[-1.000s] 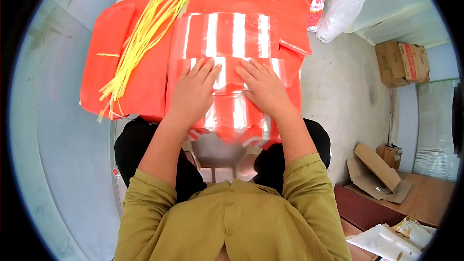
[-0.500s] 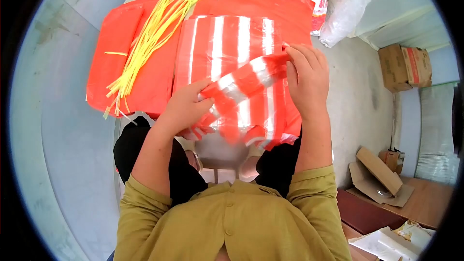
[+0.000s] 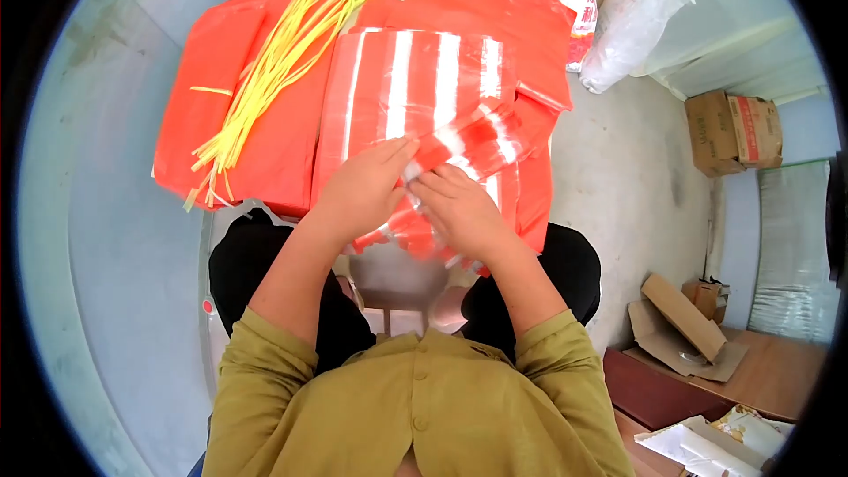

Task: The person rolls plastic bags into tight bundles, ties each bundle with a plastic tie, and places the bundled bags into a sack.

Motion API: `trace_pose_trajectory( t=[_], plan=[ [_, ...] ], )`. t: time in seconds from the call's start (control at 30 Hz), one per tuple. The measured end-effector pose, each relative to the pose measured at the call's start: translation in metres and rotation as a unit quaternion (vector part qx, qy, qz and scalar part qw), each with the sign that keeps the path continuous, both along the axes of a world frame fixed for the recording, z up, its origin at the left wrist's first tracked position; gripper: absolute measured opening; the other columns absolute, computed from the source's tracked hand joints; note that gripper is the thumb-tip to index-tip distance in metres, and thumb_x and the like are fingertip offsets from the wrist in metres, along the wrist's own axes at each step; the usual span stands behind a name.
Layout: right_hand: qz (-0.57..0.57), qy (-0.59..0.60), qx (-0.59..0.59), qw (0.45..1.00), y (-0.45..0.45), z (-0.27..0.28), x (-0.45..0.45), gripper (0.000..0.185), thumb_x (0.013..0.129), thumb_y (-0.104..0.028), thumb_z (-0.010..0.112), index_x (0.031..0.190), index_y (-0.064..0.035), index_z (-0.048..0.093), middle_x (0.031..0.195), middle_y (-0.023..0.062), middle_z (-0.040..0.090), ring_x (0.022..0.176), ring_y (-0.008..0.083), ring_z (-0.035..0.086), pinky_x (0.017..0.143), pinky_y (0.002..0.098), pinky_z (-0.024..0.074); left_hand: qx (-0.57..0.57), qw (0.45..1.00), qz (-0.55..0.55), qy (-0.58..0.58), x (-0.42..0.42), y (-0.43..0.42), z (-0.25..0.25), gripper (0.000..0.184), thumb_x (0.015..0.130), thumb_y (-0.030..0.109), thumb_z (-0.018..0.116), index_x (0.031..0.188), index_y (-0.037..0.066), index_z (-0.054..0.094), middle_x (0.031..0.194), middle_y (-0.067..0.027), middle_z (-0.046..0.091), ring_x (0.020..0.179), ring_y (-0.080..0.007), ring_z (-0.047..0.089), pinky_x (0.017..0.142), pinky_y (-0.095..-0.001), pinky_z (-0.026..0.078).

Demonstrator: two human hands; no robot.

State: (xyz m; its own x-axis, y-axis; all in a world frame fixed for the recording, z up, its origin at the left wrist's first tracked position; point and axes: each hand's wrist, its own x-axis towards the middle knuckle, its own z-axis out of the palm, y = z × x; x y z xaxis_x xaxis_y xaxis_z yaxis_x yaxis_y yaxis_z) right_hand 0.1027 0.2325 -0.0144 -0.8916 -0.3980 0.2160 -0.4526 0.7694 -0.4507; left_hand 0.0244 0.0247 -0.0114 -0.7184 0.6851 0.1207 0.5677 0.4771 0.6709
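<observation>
A stack of red-and-white striped plastic bags point(image 3: 371, 106) lies on the table in front of me. Across it, at a slant, runs one striped plastic bag point(image 3: 481, 143) folded into a narrow strip, its loose part hanging toward my lap. My left hand point(image 3: 367, 185) is closed on the strip's lower left end, the fingertips close to the strip's upper edge. Just to the right, my right hand point(image 3: 459, 209) has its fingers bent and pressed together on the same bag, almost touching my left hand. Its thumb is hidden.
Left of the stack, yellow ties point(image 3: 269, 79) lie on folded red plastic bags point(image 3: 199, 124). More red plastic point(image 3: 486, 0) spreads behind. White bags point(image 3: 632, 26) hang at the table's far right. Cardboard boxes point(image 3: 733, 132) stand on the floor at right.
My right hand has left the strip's upper right end and come down and left beside my left hand. My left hand has shifted slightly right, still on the strip.
</observation>
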Motion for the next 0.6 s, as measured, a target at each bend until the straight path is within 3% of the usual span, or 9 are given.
trace_pose_trajectory(
  t=[0.03, 0.13, 0.23, 0.33, 0.43, 0.53, 0.6],
  plan=[
    [0.013, -0.051, 0.002, 0.999, -0.001, 0.002, -0.005, 0.034, 0.091, -0.011, 0.07, 0.124, -0.0054, 0.068, 0.114, 0.0107, 0.068, 0.118, 0.0342, 0.059, 0.12, 0.0468, 0.039, -0.006, 1.0, -0.002, -0.018, 0.001, 0.001, 0.0, 0.058, 0.091, 0.004, 0.064, 0.148, 0.001, 0.053, 0.151, -0.0205, 0.056, 0.14, -0.0381, 0.054, 0.116, -0.0435, 0.045],
    [0.015, -0.049, 0.088, 0.995, 0.005, -0.009, -0.024, 0.029, 0.094, -0.021, 0.067, 0.12, -0.0059, 0.068, 0.109, 0.01, 0.067, 0.118, 0.0337, 0.057, 0.124, 0.0511, 0.0322, -0.014, 0.997, -0.011, 0.079, 0.004, 0.002, -0.017, 0.059, 0.091, -0.005, 0.058, 0.149, 0.001, 0.052, 0.155, -0.0189, 0.053, 0.143, -0.0371, 0.051, 0.117, -0.0456, 0.044],
    [0.018, -0.003, 0.099, 0.995, 0.017, -0.015, -0.034, 0.032, 0.097, -0.032, 0.064, 0.116, -0.0064, 0.07, 0.114, 0.0105, 0.067, 0.118, 0.0322, 0.057, 0.119, 0.0534, 0.0346, -0.037, 0.992, -0.014, 0.122, 0.009, 0.004, -0.025, 0.062, 0.087, -0.01, 0.054, 0.148, 0.002, 0.054, 0.157, -0.0177, 0.051, 0.147, -0.0363, 0.048, 0.119, -0.0471, 0.042],
    [-0.004, -0.079, 0.116, 0.99, 0.039, -0.004, -0.046, 0.034, 0.096, -0.03, 0.066, 0.12, -0.0058, 0.068, 0.119, 0.0115, 0.068, 0.124, 0.0354, 0.056, 0.123, 0.054, 0.0313, -0.047, 0.989, -0.045, 0.133, 0.006, -0.001, -0.024, 0.063, 0.084, -0.011, 0.052, 0.146, 0.002, 0.056, 0.157, -0.0162, 0.052, 0.148, -0.0364, 0.046, 0.119, -0.0472, 0.042],
    [-0.113, -0.02, 0.207, 0.972, 0.074, -0.013, -0.052, 0.038, 0.098, -0.031, 0.064, 0.126, -0.005, 0.066, 0.132, 0.0148, 0.065, 0.133, 0.0357, 0.053, 0.121, 0.0528, 0.0315, -0.058, 0.988, -0.053, 0.131, 0.004, -0.001, -0.024, 0.063, 0.083, -0.012, 0.052, 0.144, 0.002, 0.058, 0.156, -0.0144, 0.054, 0.148, -0.0364, 0.046, 0.119, -0.0464, 0.043],
    [-0.304, -0.016, 0.162, 0.939, 0.108, -0.002, -0.059, 0.041, 0.099, -0.026, 0.063, 0.134, -0.0036, 0.063, 0.141, 0.0193, 0.061, 0.137, 0.0369, 0.052, 0.118, 0.0521, 0.0355, -0.055, 0.988, -0.056, 0.135, 0.004, -0.005, -0.029, 0.062, 0.083, -0.012, 0.052, 0.143, 0.002, 0.059, 0.155, -0.0137, 0.055, 0.147, -0.0358, 0.047, 0.118, -0.0463, 0.044],
    [-0.35, 0.104, 0.071, 0.928, 0.112, 0.001, -0.056, 0.041, 0.099, -0.021, 0.062, 0.135, -0.0023, 0.062, 0.141, 0.021, 0.061, 0.136, 0.0375, 0.052, 0.117, 0.0516, 0.0379, -0.054, 0.988, -0.054, 0.137, 0.004, -0.005, -0.028, 0.06, 0.084, -0.01, 0.053, 0.142, 0.002, 0.06, 0.155, -0.0138, 0.056, 0.147, -0.0356, 0.047, 0.118, -0.0466, 0.044]
  ],
)
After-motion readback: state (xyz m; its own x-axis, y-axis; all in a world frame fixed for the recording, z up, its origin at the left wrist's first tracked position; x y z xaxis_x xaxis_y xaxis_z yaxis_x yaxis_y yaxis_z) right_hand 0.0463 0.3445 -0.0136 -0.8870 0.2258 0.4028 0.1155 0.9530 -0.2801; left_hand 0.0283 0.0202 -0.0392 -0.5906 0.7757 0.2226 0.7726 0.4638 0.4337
